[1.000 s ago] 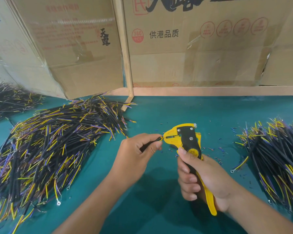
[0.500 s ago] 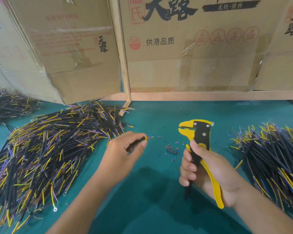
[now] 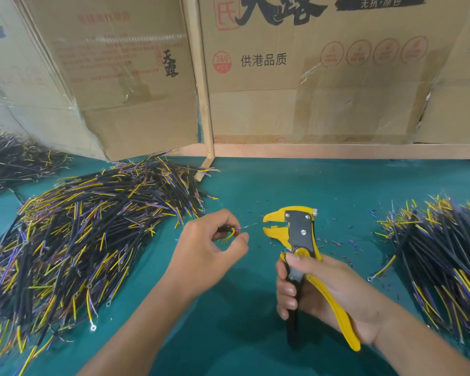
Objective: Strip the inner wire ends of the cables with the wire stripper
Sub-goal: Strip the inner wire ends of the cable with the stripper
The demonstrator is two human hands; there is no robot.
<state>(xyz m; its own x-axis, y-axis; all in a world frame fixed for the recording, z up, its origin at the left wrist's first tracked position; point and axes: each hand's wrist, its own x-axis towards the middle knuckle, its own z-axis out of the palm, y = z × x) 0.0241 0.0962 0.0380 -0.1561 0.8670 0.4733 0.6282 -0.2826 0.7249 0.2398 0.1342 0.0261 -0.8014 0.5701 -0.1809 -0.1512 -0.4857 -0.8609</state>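
Observation:
My left hand point(image 3: 206, 251) pinches one short black cable point(image 3: 229, 232) near its end. A yellow inner wire curls down between the fingers, and a thin bared strand points right toward the stripper. My right hand point(image 3: 326, 289) grips the yellow and black wire stripper point(image 3: 293, 229) by its handles, jaws facing left and a little apart from the strand's tip. The jaws look slightly parted with nothing between them.
A big heap of black cables point(image 3: 73, 240) with yellow and purple ends lies at left, another heap point(image 3: 445, 253) at right, a third point(image 3: 17, 158) far left. Bits of stripped insulation point(image 3: 345, 244) litter the green table point(image 3: 282, 185). Cardboard boxes point(image 3: 323, 77) stand behind.
The stripper pulled off the cable end to the right, then came back left toward it. My left hand has turned the cable, so a yellow wire curls down and a bared strand shows.

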